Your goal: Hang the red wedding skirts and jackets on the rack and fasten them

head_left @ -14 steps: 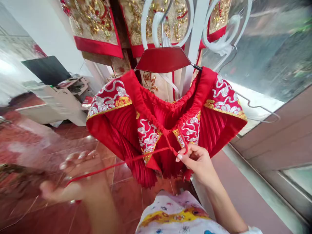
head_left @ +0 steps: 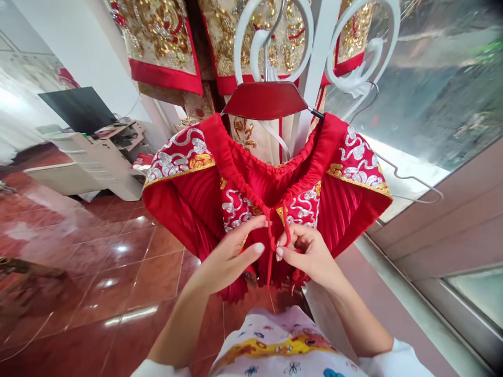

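Red tiled floor (head_left: 129, 251), glossy, with light glare on it. Left background: white drawer unit (head_left: 110, 162) with a dark flat screen (head_left: 78, 110) and clutter on top, white wall (head_left: 90, 31) behind. Right: window glass (head_left: 416, 78), partly reflective, and a mauve ledge (head_left: 377, 293) lower down. White scrollwork (head_left: 238, 47) stands at top centre; cream garments (head_left: 157, 31) with gold sequins and red hems hang behind it.

Red pleated garment (head_left: 263, 180), silver and gold embroidery on its flaps, hangs in front of the scrollwork from a hanger (head_left: 267, 99) with a red-brown centre panel and metal hook. Gathered neckline dips to a V at the front; red cord (head_left: 270, 230) comes out at the bottom of the V, looped on the right, one loose end hanging straight down.

Both hands sit at the cord, in front of the garment, below the V. Right hand (head_left: 308, 256): thumb and index pinched on the cord at the loop. Left hand (head_left: 231, 256): thumb and fingers spread apart, fingertips up at the cord, thumb tip just beside it; no grip visible. White printed clothing (head_left: 283, 345) of the wearer, yellow band across it, fills bottom centre.
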`<state>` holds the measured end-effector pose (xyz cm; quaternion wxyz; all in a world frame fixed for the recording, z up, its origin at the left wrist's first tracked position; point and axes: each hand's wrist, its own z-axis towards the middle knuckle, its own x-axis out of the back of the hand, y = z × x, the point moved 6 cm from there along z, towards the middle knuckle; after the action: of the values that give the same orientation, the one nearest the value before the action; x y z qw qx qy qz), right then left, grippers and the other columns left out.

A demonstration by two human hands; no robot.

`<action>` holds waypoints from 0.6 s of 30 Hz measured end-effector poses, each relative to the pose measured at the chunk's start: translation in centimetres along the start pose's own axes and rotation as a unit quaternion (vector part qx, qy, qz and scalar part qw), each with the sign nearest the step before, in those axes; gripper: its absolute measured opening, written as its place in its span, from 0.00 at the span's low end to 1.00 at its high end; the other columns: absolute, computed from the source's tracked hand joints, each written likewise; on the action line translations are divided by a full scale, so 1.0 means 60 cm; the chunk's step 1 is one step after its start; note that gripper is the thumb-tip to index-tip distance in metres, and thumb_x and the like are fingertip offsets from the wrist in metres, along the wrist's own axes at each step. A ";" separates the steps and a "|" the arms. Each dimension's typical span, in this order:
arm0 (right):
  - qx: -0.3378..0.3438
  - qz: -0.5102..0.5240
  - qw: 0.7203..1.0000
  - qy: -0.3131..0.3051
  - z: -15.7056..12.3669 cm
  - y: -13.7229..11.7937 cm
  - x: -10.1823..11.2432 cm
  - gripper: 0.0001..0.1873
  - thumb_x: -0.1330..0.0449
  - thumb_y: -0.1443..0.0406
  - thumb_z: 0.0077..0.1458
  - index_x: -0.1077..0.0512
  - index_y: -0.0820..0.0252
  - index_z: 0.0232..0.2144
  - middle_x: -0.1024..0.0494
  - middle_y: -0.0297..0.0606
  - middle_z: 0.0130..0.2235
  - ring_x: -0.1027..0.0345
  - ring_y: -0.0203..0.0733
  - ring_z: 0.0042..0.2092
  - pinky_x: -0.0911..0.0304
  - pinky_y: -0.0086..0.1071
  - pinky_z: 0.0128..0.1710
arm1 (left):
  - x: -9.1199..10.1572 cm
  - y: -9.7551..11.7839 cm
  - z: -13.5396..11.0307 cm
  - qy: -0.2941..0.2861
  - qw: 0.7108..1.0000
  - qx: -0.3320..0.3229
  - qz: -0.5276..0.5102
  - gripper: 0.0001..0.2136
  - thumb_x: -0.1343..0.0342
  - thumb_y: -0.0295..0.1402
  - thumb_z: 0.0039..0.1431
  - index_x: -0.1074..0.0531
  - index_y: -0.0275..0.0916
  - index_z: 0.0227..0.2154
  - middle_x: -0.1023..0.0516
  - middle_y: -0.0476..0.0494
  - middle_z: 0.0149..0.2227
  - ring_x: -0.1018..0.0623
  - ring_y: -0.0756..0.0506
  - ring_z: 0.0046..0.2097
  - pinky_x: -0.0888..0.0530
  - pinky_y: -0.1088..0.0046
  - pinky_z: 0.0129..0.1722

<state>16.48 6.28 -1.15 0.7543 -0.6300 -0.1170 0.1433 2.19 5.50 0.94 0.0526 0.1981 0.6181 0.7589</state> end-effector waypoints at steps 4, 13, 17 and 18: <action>0.023 -0.033 0.999 -0.012 0.011 -0.026 0.002 0.07 0.38 0.66 0.46 0.34 0.61 0.24 0.34 0.28 0.21 0.47 0.28 0.22 0.49 0.24 0.22 | -0.040 -0.002 0.031 -0.016 1.000 0.026 -0.003 0.14 0.51 0.43 0.59 0.30 0.36 0.30 0.30 0.49 0.26 0.30 0.52 0.28 0.33 0.77 0.28; 0.111 -0.304 0.939 0.118 -0.002 -0.139 0.165 0.11 0.39 0.58 0.49 0.24 0.60 0.27 0.27 0.35 0.24 0.38 0.34 0.25 0.45 0.27 0.24 | 0.155 0.127 -0.003 0.258 0.915 -0.126 0.285 0.12 0.39 0.36 0.49 0.31 0.37 0.16 0.43 0.54 0.15 0.46 0.55 0.20 0.51 0.75 0.18; 0.135 -0.379 0.890 0.216 0.008 -0.134 0.230 0.11 0.40 0.58 0.49 0.26 0.61 0.25 0.29 0.34 0.21 0.40 0.34 0.22 0.48 0.27 0.22 | 0.230 0.111 -0.014 0.356 0.863 -0.133 0.332 0.10 0.41 0.35 0.51 0.30 0.37 0.19 0.37 0.53 0.18 0.40 0.55 0.23 0.45 0.77 0.22; 0.138 -0.400 0.876 0.229 0.015 -0.127 0.234 0.11 0.41 0.59 0.50 0.26 0.61 0.25 0.29 0.34 0.20 0.40 0.34 0.22 0.49 0.28 0.22 | 0.236 0.098 -0.011 0.372 0.851 -0.127 0.350 0.11 0.42 0.36 0.51 0.31 0.37 0.19 0.37 0.53 0.18 0.40 0.54 0.22 0.44 0.76 0.22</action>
<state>29.75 10.95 6.45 0.8324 -0.4338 -0.1620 -0.3045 -10.07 8.12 9.82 -0.4255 0.0962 0.3797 0.8158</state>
